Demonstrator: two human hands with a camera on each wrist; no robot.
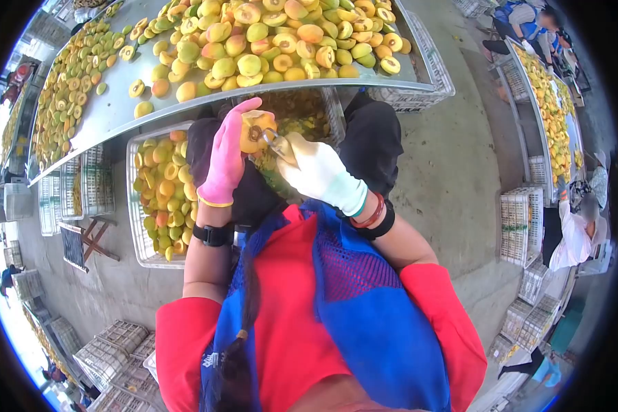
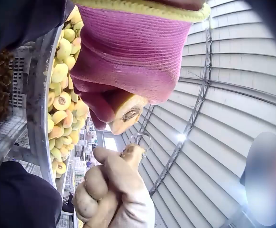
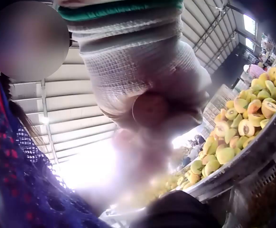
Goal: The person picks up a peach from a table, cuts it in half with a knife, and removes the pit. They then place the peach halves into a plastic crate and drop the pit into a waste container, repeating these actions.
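Head view: a halved yellow-orange stone fruit with a brown centre (image 1: pixel 254 129) is being held on the near side of a long grey metal table (image 1: pixel 120 103). It is being gripped by the left hand in a pink knit glove with a yellow cuff (image 1: pixel 225 152), fingers curled round it. A small looped metal tool (image 1: pixel 271 137) is being pinched by the right hand in a white knit glove with a green cuff (image 1: pixel 316 168); its handle is mostly being hidden by the fingers.

Step in hand, judged: pit being scooped from the half. In the left wrist view the loop is being held just beside the cut face, apart from it. Whether the pit is being left whole in the hollow cannot be told.

Next move, likely: fruit being kept steady, loop being worked in round the brown centre, flesh being spared. Slip toward the left fingers is being risked.

Around: more halves are being heaped on the far table and held in a white plastic crate on the left (image 1: pixel 133 206). Yellow-brown scraps are being caught in a second white crate between the knees (image 1: pixel 334 113), apparently for waste.
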